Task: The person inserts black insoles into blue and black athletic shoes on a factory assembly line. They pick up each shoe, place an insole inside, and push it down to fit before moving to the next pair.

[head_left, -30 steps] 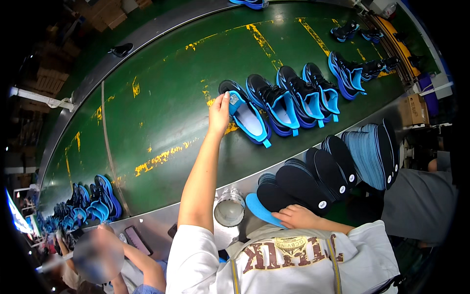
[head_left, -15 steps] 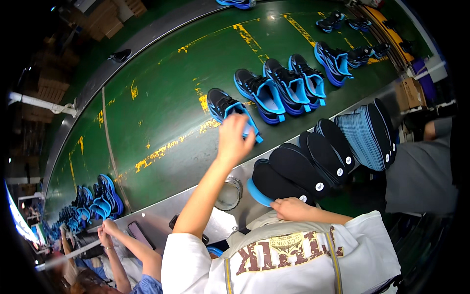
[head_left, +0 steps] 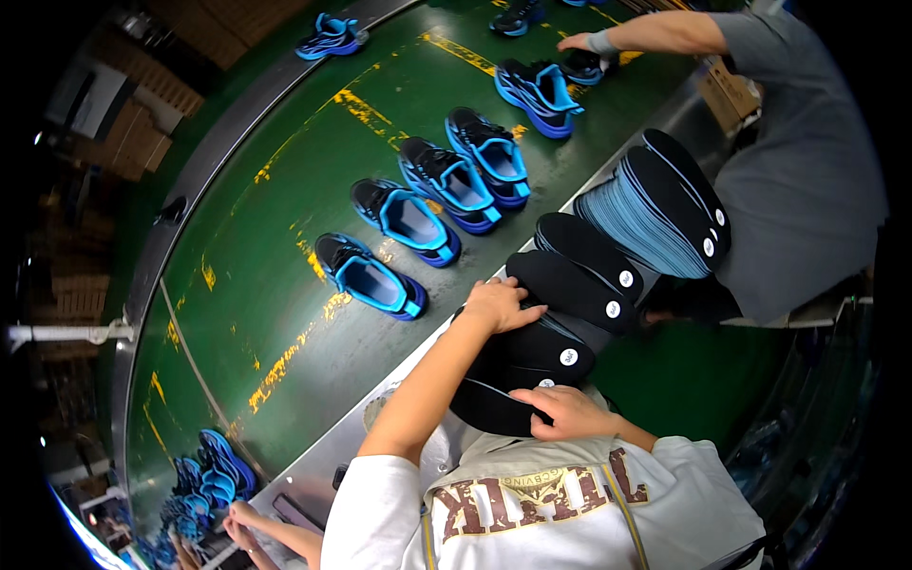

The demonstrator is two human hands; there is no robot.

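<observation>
My left hand [head_left: 498, 306] lies on the near end of a row of black insoles [head_left: 560, 290], its fingers spread and touching them. My right hand [head_left: 567, 412] is closed on a single black insole [head_left: 486, 407], close in front of my shirt. Its fingertips are partly curled out of sight. Beyond my left hand, a black and blue sneaker [head_left: 369, 275] stands on the green belt, heel toward me, with a pale lining showing inside. Farther along is another sneaker [head_left: 407, 220], beside several similar ones.
A thick stack of blue-edged insoles [head_left: 651, 214] stands on the metal ledge. At right, a person in grey [head_left: 793, 161] reaches over the belt to a shoe. More sneakers [head_left: 218, 475] cluster at lower left, near another person's hands [head_left: 242, 522]. A phone [head_left: 296, 513] lies on the ledge.
My left hand has left the nearest sneaker and come back to the insoles. My right hand's insole now shows black instead of blue. The shoes appear farther left, and a co-worker's arm has come in.
</observation>
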